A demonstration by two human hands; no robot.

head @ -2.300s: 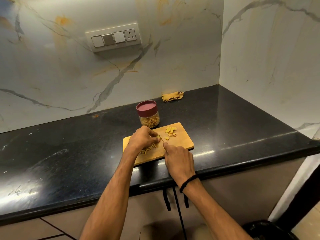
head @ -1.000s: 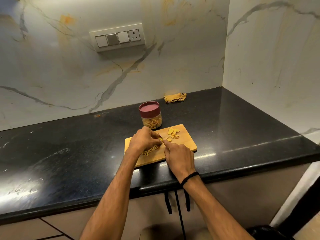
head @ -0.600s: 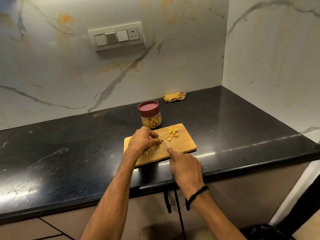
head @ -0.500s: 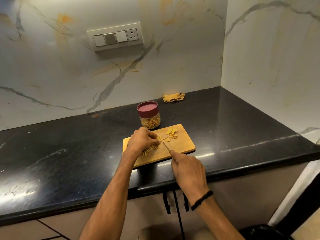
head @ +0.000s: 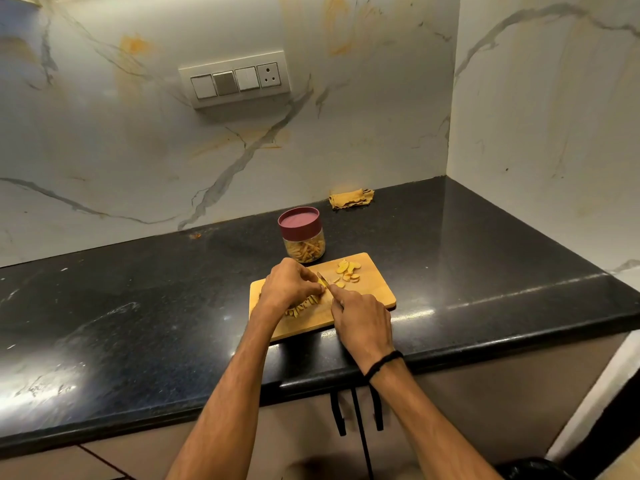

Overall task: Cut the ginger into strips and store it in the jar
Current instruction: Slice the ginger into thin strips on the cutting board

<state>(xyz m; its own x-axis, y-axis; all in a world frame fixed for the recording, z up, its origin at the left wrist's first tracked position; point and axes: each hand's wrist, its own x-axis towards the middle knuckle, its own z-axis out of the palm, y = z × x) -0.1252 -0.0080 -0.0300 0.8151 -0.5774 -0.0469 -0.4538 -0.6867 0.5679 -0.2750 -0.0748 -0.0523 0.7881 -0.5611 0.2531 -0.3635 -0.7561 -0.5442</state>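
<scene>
A wooden cutting board (head: 374, 289) lies near the counter's front edge. My left hand (head: 287, 285) pinches a ginger slice (head: 322, 282) against the board. My right hand (head: 360, 320) grips a knife (head: 323, 279), index finger along its spine, with the blade on that slice. Cut ginger strips (head: 303, 308) lie under my left hand. Several uncut ginger slices (head: 348, 271) sit at the board's far right. A clear jar (head: 303, 239) with a maroon lid stands just behind the board and holds ginger strips.
The black stone counter (head: 138, 306) meets marble walls at the back and right. A yellow cloth (head: 351, 198) lies by the back wall. A switch panel (head: 237, 81) is mounted on the wall. Cabinet handles (head: 356, 410) hang below the counter's edge.
My right hand drew the knife back towards me, then pushed it forward onto the slice again. My left hand stayed on the ginger. The view shifted slightly.
</scene>
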